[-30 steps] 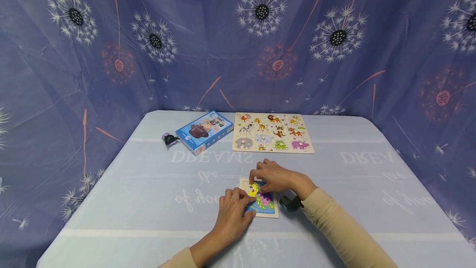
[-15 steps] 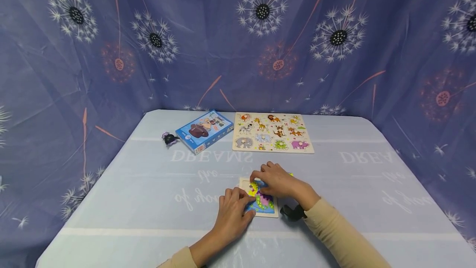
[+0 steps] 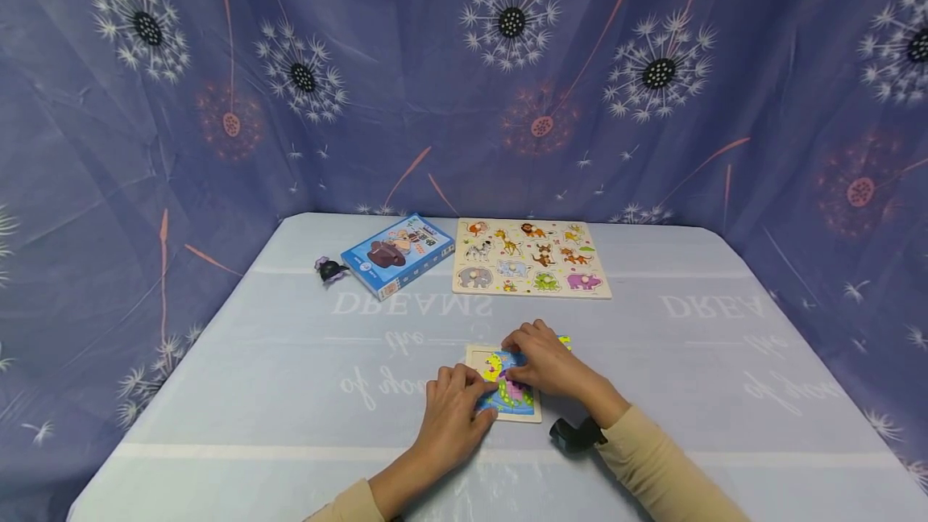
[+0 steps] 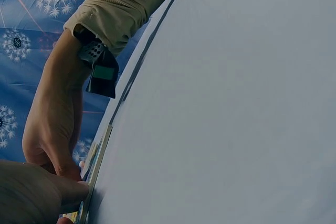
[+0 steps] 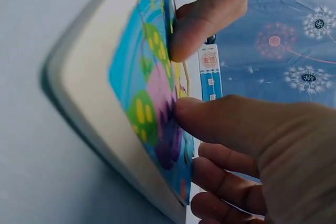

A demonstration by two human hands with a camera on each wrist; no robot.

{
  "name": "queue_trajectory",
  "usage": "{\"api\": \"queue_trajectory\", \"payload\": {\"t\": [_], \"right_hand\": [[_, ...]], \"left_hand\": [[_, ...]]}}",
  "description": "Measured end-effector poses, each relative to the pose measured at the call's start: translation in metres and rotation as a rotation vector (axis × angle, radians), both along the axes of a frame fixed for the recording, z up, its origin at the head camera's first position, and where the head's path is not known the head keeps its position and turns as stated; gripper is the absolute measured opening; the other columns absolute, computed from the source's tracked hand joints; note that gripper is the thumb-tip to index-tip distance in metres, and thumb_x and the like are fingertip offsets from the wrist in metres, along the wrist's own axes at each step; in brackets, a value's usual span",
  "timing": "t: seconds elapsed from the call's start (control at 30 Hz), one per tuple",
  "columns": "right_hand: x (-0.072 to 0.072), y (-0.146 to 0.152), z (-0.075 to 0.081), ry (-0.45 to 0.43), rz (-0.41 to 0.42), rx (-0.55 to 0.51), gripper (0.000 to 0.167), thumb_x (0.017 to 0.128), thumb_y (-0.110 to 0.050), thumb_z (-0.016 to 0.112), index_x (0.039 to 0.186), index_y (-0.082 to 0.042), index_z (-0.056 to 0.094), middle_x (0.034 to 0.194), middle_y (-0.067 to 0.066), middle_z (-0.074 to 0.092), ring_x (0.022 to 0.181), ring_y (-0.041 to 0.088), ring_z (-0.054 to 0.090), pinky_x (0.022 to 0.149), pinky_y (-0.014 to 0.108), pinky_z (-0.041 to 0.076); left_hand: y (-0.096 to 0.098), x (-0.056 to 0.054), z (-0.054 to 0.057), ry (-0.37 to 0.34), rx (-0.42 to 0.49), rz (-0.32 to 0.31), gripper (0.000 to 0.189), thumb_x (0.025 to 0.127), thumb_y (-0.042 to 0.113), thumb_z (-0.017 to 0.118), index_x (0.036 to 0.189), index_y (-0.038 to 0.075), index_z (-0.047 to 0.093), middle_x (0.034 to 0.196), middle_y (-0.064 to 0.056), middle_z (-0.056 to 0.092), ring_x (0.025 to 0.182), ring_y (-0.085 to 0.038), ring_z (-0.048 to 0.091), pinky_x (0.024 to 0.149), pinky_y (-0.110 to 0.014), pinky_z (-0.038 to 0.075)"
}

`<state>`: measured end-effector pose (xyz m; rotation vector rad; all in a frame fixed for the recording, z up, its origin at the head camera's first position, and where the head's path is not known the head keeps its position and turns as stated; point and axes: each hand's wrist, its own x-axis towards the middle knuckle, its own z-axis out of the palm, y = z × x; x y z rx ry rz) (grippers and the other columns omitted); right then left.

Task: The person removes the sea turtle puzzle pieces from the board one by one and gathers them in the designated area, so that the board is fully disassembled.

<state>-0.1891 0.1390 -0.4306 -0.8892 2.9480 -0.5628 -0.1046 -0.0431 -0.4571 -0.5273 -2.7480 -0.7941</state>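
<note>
A small wooden jigsaw puzzle (image 3: 516, 407) with a blue, green, purple and yellow picture lies in its pale tray near the middle of the table. My left hand (image 3: 451, 413) holds the tray at its left side, one fingertip on the picture. From the right, my right hand (image 3: 547, 359) bends over the upper part. Its thumb (image 5: 202, 116) touches the purple area in the right wrist view, fingers curled at the far side, with a blue puzzle piece (image 3: 516, 361) between thumb and fingertips. Behind that hand a yellow-green and blue piece (image 3: 564, 341) shows partly.
A blue picture box (image 3: 399, 254) stands at the back left, beside a small black object with purple parts (image 3: 330, 270). An animal peg puzzle board (image 3: 532, 258) lies at the back centre. A black wrist camera (image 3: 574, 435) hangs under the right wrist. A dandelion-patterned curtain (image 3: 406, 87) borders the table.
My right hand has shifted slightly right and toward the near side, baring more of the puzzle's top and the piece behind it. The left hand has stayed in place.
</note>
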Motion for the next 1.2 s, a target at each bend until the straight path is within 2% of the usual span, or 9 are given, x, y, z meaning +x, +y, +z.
{"api": "queue_trajectory", "payload": {"t": [0.27, 0.63, 0.9, 1.2], "right_hand": [[0.0030, -0.0001, -0.0045, 0.023, -0.013, -0.046, 0.030, 0.076, -0.026, 0.078, 0.100, -0.011, 0.068, 0.096, -0.002, 0.058, 0.089, 0.014, 0.042, 0.083, 0.036, 0.037], [0.0021, -0.0001, -0.0055, 0.042, -0.003, -0.037, 0.028, 0.076, -0.026, 0.077, 0.099, -0.016, 0.063, 0.084, -0.005, 0.056, 0.082, 0.012, 0.041, 0.076, 0.032, 0.032], [0.0028, -0.0022, -0.0073, 0.042, -0.007, -0.063, 0.027, 0.075, -0.020, 0.077, 0.098, -0.015, 0.064, 0.082, -0.007, 0.057, 0.080, 0.010, 0.041, 0.076, 0.030, 0.034], [0.0033, -0.0015, -0.0083, 0.059, -0.030, -0.091, 0.026, 0.073, -0.018, 0.076, 0.096, -0.015, 0.064, 0.080, -0.007, 0.054, 0.078, 0.010, 0.040, 0.075, 0.029, 0.032]], "left_hand": [[-0.0001, -0.0008, -0.0009, -0.004, 0.001, -0.001, 0.031, 0.080, 0.025, 0.072, 0.109, 0.018, 0.070, 0.104, 0.003, 0.052, 0.096, -0.015, 0.039, 0.079, -0.035, 0.029], [0.0001, -0.0004, -0.0005, 0.006, 0.005, 0.004, 0.030, 0.078, 0.024, 0.072, 0.108, 0.018, 0.071, 0.103, 0.002, 0.053, 0.095, -0.015, 0.040, 0.078, -0.034, 0.028], [0.0005, 0.0005, -0.0013, 0.028, 0.003, 0.007, 0.030, 0.078, 0.025, 0.073, 0.107, 0.019, 0.071, 0.102, 0.003, 0.053, 0.095, -0.015, 0.040, 0.076, -0.033, 0.027], [0.0001, 0.0001, -0.0007, 0.009, 0.004, 0.006, 0.030, 0.078, 0.024, 0.072, 0.107, 0.018, 0.071, 0.103, 0.003, 0.052, 0.096, -0.015, 0.040, 0.077, -0.033, 0.027]]}}
